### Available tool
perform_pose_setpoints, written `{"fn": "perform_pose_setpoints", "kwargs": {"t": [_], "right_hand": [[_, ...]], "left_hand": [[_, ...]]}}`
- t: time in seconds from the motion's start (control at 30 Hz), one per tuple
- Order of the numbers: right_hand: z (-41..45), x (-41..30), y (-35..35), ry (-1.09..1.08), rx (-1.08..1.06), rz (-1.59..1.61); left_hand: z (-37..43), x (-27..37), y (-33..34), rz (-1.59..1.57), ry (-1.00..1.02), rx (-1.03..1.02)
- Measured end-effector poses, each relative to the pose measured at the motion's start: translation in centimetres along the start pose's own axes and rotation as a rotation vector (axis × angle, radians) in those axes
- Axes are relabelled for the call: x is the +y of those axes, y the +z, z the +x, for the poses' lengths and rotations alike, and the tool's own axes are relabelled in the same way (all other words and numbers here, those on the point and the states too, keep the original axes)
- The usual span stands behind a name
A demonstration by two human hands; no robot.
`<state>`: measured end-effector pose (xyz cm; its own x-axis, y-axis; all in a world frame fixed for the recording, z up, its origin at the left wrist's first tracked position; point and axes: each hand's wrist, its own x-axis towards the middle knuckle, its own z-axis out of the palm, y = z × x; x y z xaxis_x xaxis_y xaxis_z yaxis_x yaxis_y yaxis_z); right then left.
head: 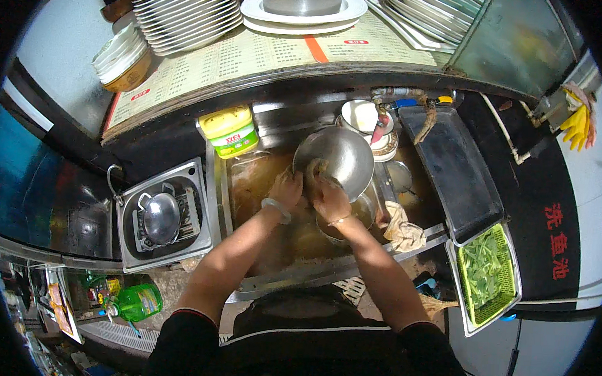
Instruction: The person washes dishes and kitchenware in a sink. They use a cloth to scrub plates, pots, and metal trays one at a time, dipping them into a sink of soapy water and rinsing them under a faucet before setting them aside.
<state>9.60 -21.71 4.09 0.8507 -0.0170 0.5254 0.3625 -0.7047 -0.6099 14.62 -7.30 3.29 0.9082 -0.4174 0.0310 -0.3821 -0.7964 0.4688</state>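
A round steel bowl or wok (351, 157) is tilted over a large metal sink (257, 237) full of brownish water. My left hand (286, 187) is at its lower left edge, fingers bent against the rim. My right hand (329, 197) lies at its near side, gripping a brown scrubbing pad or clump (316, 169) that touches the metal. Under my right wrist, another round metal vessel (363, 211) sits partly under water. White bowls (360, 117) are stacked just behind the steel one.
A yellow-green tub (230, 131) stands at the sink's back left corner. A cloth (403, 229) hangs over the right front edge. Right are a dark tray (455, 175) and a green basket of leafy vegetables (483, 274); left, a small sink (127, 245) holds a lidded pot (161, 218). Plates (187, 16) line the shelf.
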Motion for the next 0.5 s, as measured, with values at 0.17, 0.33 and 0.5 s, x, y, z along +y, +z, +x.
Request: {"fn": "perform_pose_setpoints", "kwargs": {"t": [0.17,0.33,0.5], "right_hand": [[-1.0,1.9,-6.8,-0.326,-0.72,-0.593],[5.1,3.9,-9.5,-1.006,-0.487,-0.893],[6.1,1.7,-6.4,-0.967,-0.686,-0.468]], "left_hand": [[-0.7,-3.2,1.3,0.258,0.192,-0.078],[-0.5,0.3,-2.5,-0.207,0.331,-0.316],[-0.5,1.7,-4.2,-0.537,-0.246,-0.664]]}}
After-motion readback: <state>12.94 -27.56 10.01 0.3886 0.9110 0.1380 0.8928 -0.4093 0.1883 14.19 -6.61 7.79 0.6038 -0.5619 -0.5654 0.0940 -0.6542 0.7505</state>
